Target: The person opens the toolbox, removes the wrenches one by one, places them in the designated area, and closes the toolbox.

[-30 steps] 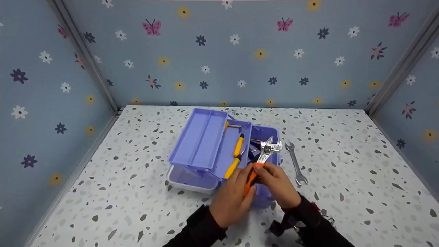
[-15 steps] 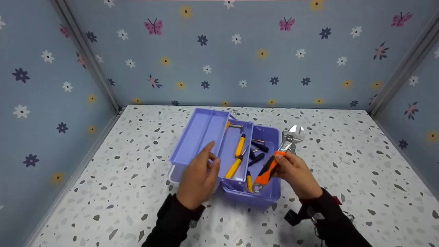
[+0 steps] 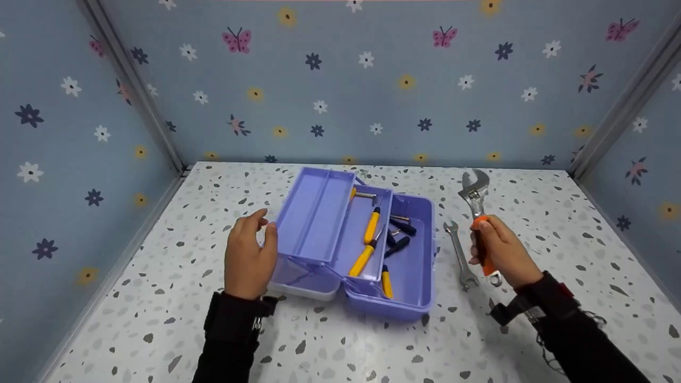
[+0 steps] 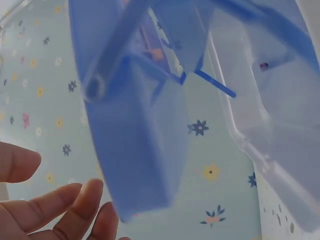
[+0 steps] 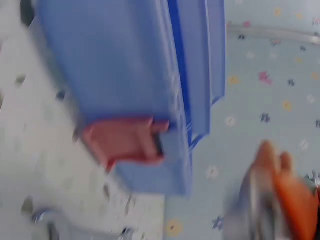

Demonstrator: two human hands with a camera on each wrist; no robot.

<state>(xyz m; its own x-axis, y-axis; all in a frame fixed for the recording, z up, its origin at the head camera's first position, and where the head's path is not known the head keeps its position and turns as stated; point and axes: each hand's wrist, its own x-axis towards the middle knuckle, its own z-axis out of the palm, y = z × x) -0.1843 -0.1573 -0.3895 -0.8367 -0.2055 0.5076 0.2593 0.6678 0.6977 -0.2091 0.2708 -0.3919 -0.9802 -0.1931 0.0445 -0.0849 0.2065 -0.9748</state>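
Note:
My right hand (image 3: 503, 250) grips an adjustable wrench (image 3: 479, 213) by its orange and black handle, jaws pointing away from me. It is held above the table, right of a steel open-end wrench (image 3: 458, 255) that lies there. Fingers relaxed and holding nothing, my left hand (image 3: 249, 255) hovers at the left side of the purple toolbox (image 3: 425, 255). The toolbox stands open with its trays folded out to the left. In the right wrist view the adjustable wrench (image 5: 260, 215) is blurred, and a red latch (image 5: 125, 142) shows on the box.
Yellow-handled tools (image 3: 364, 258) lie in the middle tray, and several black-handled ones (image 3: 399, 246) are in the deep compartment. The upper divided tray (image 3: 308, 213) holds nothing visible. Patterned walls (image 3: 340, 80) enclose the speckled table (image 3: 558, 266) at the back and sides.
Both hands were on the adjustable wrench over the toolbox. The left hand let go and moved left; the right hand carried the wrench right, past the box's edge, and turned it more upright.

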